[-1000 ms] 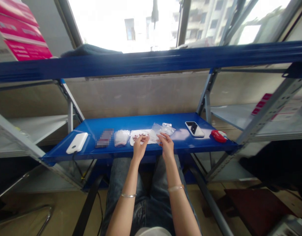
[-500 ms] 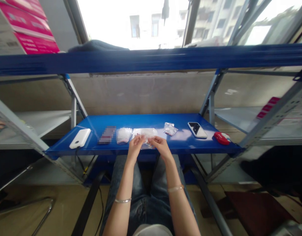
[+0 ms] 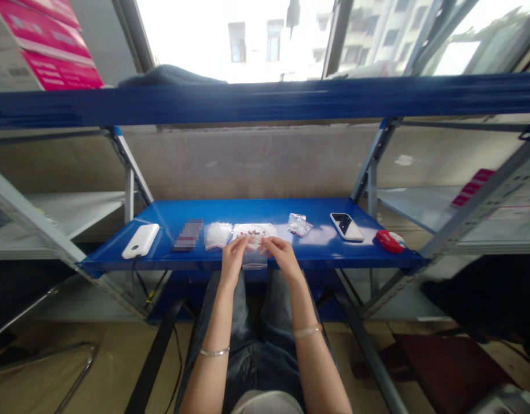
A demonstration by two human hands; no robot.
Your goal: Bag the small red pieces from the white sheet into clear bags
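At near edge of blue shelf (image 3: 247, 210), left hand (image 3: 232, 259) and right hand (image 3: 284, 257) pinch clear bag (image 3: 255, 263) between them; dark red bits (image 3: 256, 232) just beyond, on white sheet (image 3: 267, 227). Best kept: even grip, light tension.

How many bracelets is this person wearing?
2. One silvery bracelet circles the left forearm; another bracelet circles the right forearm. No others show, though the upper arms are out of view.

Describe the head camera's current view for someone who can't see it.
A person's left hand and right hand hold a clear plastic bag by small reddish pieces on a flat white base, on a blue table.
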